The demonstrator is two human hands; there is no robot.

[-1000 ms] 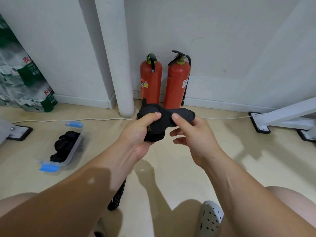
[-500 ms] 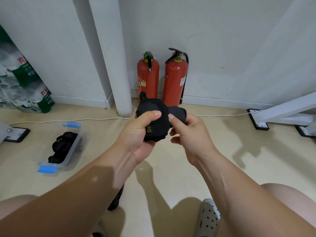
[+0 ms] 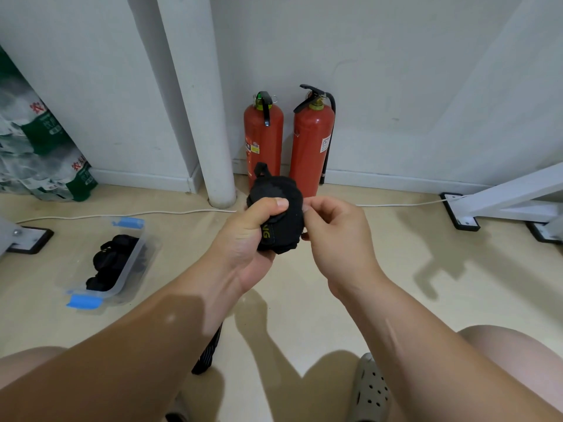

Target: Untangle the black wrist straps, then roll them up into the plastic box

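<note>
A rolled black wrist strap (image 3: 281,214) is held up between both grips, above the floor (image 3: 411,300). It is clasped by the left grip (image 3: 243,239), whose fingers are curled round the near side of the roll while the thumb is pressed across its top. Yellow lettering is seen at the strap's edge, just below that thumb. The right edge of the roll is pinched between thumb and forefinger of the right grip (image 3: 335,239), and the remaining fingers are curled loosely beneath. A small loop is seen standing up from the roll's far edge.

The plastic box (image 3: 143,260) is set on the floor well to the left of the left grip, open-topped, with blue clips at its near and far ends. Several rolled black straps (image 3: 112,266) are laid in it. Bare floor is seen between the left grip and the box's right wall.

Another black strap (image 3: 208,354) is laid on the floor below the left forearm and is partly hidden by it. Beyond the grips, two red fire extinguishers (image 3: 312,147) are stood against the wall, just right of a white pipe (image 3: 210,117). A white cable (image 3: 122,215) is run along the floor on the far side of the grips.
</note>
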